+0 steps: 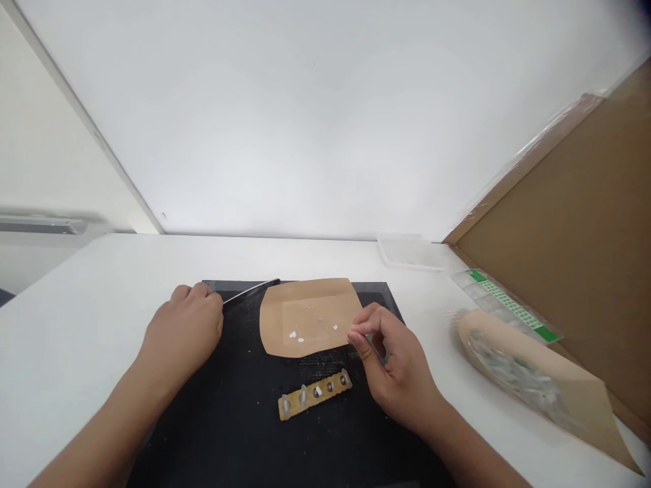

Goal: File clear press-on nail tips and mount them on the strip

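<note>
My left hand (190,322) is closed round the end of a thin metal tool (250,290) with a dark tip, over the left part of a black mat (228,427). With finger and thumb pinched, my right hand (394,359) holds the right edge of a brown paper tray (312,315). Several small white bits (300,340) lie in the tray. Nearer me, a yellowish strip (315,395) rests on the mat, with round metal parts along it and clear plastic pieces standing at some of them.
At the back right of the white table (127,261) is a clear plastic tray (411,252). Farther right lie a clear case with a green label (513,305) and a brown paper container (574,386) of plastic bags, beside a cardboard panel (574,203).
</note>
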A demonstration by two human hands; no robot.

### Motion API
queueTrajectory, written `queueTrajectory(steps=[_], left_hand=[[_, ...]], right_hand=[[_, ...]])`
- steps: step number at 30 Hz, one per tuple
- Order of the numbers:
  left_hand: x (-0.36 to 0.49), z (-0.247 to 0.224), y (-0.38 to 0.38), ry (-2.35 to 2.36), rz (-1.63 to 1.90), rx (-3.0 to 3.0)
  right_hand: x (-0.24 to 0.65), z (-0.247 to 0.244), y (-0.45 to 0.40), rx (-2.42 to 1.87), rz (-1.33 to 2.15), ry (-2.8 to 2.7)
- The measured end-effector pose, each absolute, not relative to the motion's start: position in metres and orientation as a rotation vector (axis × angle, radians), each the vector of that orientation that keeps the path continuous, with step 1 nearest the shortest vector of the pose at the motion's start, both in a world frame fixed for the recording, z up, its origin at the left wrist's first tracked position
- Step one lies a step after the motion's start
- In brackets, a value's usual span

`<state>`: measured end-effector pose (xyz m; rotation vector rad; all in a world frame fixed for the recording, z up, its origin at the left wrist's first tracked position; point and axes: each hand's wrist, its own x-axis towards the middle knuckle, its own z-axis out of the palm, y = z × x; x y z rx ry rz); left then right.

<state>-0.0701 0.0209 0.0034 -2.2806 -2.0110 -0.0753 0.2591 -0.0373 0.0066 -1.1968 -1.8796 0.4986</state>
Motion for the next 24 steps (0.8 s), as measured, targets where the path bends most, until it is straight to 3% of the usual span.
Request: queueTrajectory(steps=[6, 9, 12, 19, 24], left_hand=[[-0.061, 0.019, 0.025, -2.043, -0.331, -2.153], [-0.043, 0.021, 0.021, -1.909, -0.79, -2.441], [-0.02, 0.018, 0.01, -1.768, -1.031, -2.695], [0.002, 0.019, -0.012, -1.631, -1.116, -2.951], [0.0, 0.022, -0.008, -1.782, -1.104, -2.895]], right_hand=[[0.259, 0.003, -0.036, -1.22, 0.484, -1.835], [0.255, 0.003, -0.034, -1.27, 0.423, -1.726], [0.249, 0.004, -0.033, -1.248, 0.364, -1.731], [0.237, 0.008, -0.039, -1.164, 0.282, -1.812], [0.242, 0.004, -0.037, -1.237, 0.308, -1.805]])
